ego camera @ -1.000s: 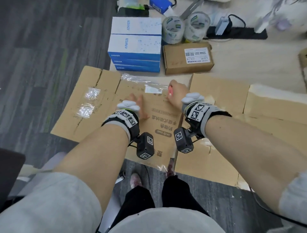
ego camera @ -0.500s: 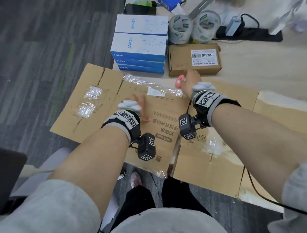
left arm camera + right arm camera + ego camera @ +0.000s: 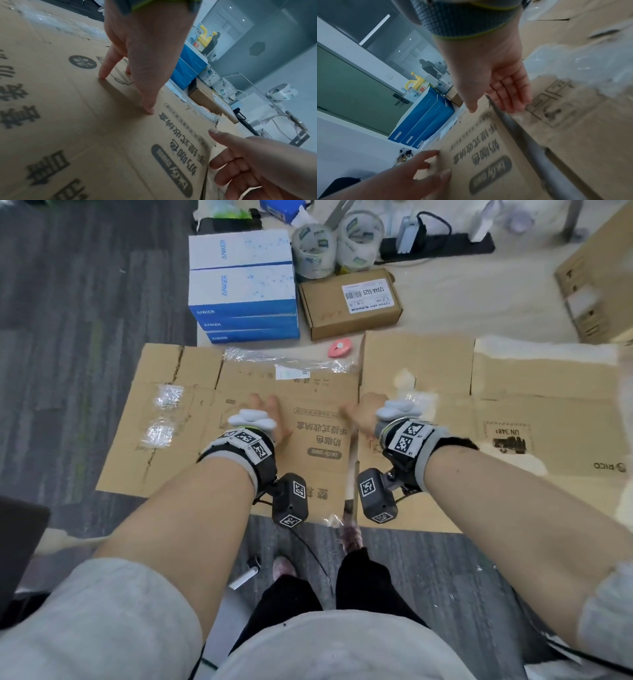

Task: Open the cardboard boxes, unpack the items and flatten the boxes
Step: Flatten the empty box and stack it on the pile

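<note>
A person's left hand presses down on a flattened cardboard box spread on the floor, its straight fingers splayed with the tips planted on the printed panel, holding nothing. The right hand hovers with relaxed, slightly bent fingers over the right edge of the same panel, where it meets a second flattened box lying alongside; it too grips nothing, and whether it touches the cardboard cannot be told. Strips of clear tape cling to the far edge of the first box, and more crumpled tape sits on its left flaps. A small pink cutter lies just beyond that edge, beside the second box's corner and apart from both hands. Farther out, a closed brown cardboard box with a white shipping label sits upright on the floor, touching or nearly touching a stack of blue-and-white Anker boxes to its left. Behind these stand two rolls of clear packing tape, with a black power strip further back. Another cardboard carton shows at the right edge of the head view. The person's grey sleeves and dark trousers fill the near foreground.
</note>
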### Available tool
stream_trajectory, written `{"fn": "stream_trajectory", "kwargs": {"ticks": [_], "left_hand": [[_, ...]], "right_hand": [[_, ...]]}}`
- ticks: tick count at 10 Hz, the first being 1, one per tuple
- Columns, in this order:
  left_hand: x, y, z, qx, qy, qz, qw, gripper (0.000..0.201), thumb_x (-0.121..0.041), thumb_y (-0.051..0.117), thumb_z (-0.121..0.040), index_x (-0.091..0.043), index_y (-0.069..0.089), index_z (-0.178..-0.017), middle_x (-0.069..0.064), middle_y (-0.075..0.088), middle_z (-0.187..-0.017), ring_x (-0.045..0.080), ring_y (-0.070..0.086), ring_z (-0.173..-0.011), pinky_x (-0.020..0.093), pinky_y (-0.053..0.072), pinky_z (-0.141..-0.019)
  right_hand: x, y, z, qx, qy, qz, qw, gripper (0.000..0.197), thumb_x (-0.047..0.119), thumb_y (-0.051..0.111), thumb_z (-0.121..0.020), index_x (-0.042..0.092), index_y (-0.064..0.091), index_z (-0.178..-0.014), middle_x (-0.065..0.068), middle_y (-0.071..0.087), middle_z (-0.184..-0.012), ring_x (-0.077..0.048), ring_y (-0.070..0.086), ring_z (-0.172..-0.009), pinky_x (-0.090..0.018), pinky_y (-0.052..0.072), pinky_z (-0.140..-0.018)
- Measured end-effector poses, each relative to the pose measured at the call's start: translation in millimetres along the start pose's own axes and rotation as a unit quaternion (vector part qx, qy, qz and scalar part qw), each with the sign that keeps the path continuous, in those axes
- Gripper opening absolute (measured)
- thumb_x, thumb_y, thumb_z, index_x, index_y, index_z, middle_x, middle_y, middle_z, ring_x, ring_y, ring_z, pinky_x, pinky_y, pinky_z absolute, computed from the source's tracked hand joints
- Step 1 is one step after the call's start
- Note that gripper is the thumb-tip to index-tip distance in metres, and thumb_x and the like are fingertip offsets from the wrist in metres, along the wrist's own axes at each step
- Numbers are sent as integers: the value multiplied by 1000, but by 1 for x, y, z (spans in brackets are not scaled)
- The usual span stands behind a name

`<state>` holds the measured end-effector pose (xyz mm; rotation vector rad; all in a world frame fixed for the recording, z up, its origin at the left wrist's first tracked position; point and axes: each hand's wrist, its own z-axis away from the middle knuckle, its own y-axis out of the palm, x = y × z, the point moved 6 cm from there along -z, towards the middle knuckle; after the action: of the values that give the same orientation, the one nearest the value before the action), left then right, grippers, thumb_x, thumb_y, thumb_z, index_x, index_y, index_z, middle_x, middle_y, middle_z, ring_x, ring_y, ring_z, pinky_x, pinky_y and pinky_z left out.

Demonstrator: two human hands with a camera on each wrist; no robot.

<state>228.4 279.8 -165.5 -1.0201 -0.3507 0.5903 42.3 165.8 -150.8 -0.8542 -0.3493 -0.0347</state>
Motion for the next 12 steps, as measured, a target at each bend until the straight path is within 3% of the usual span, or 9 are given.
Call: {"fn": "stream_trajectory", "kwargs": {"ticks": [1, 2, 3, 4, 6, 7, 8, 10, 12], "left_hand": [[6, 5, 8, -3, 39, -8, 999, 67, -45, 61, -87, -16, 34, -141, 17, 36, -141, 37, 42, -124, 45, 39, -100], [18, 14, 6, 5, 57, -14, 998, 62, -46, 59, -87, -19, 32, -135, 13, 35, -139, 38, 49, -116, 47, 44, -96], [26, 11, 5, 17, 54, -2, 998, 58, -44, 55, -89, -18, 30, -134, 13, 31, -141, 39, 51, -114, 50, 44, -97], [30, 5, 12, 2, 66, 40, 997, 57, -39, 52, -93, -16, 28, -139, 15, 29, -144, 39, 50, -116, 49, 41, -101], [27, -16, 35, -27, 98, 60, 993, 57, -32, 44, -99, -17, 20, -149, 16, 23, -151, 40, 42, -126, 47, 34, -107], [25, -31, 46, -79, 125, 103, 984, 58, -28, 47, -98, -16, 22, -150, 17, 28, -149, 39, 42, -127, 46, 33, -108], [23, -43, 57, -119, 132, 115, 977, 55, -27, 44, -100, -12, 23, -149, 16, 30, -148, 37, 41, -127, 44, 32, -106], [3, -74, 81, -216, 158, 100, 958, 56, -38, 41, -99, -9, 30, -146, 17, 35, -145, 36, 39, -126, 42, 29, -103], [-40, -108, 108, -299, 151, 60, 940, 62, -55, 27, -98, -15, 27, -146, 12, 29, -151, 33, 34, -132, 53, 26, -105]], "right_hand": [[11, 27, 18, 21, 13, -4, 1000, 42, 44, 41, -99, 7, 50, -81, -8, 57, -97, -23, 54, -78, -26, 41, -54], [18, 41, 19, 7, -20, -68, 997, 46, 41, 55, -94, 3, 51, -120, -5, 62, -116, -25, 63, -91, -26, 56, -72], [26, 43, 28, -42, -15, -125, 991, 62, 40, 62, -90, 2, 39, -132, -13, 57, -128, -30, 58, -113, -40, 49, -95], [36, 34, 38, -66, -20, -147, 987, 62, 38, 60, -92, -2, 32, -131, -15, 56, -127, -31, 57, -113, -41, 48, -96], [55, 3, 64, -139, -47, -254, 956, 39, 20, 55, -96, 4, 35, -125, -14, 59, -125, -31, 59, -113, -41, 47, -96], [59, -16, 85, -171, -74, -279, 942, 40, 16, 50, -98, 7, 32, -132, -10, 58, -127, -27, 58, -113, -33, 46, -92], [57, -31, 101, -202, -88, -296, 929, 33, 16, 48, -99, 7, 35, -127, -10, 61, -124, -27, 60, -109, -30, 47, -86], [28, -70, 137, -273, -119, -298, 907, 30, 17, 47, -99, 9, 40, -127, -6, 63, -119, -22, 62, -103, -28, 48, -82], [-22, -126, 162, -318, -134, -289, 893, 29, 18, 47, -98, 9, 42, -126, -4, 63, -117, -13, 57, -91, -25, 45, -82]]}}
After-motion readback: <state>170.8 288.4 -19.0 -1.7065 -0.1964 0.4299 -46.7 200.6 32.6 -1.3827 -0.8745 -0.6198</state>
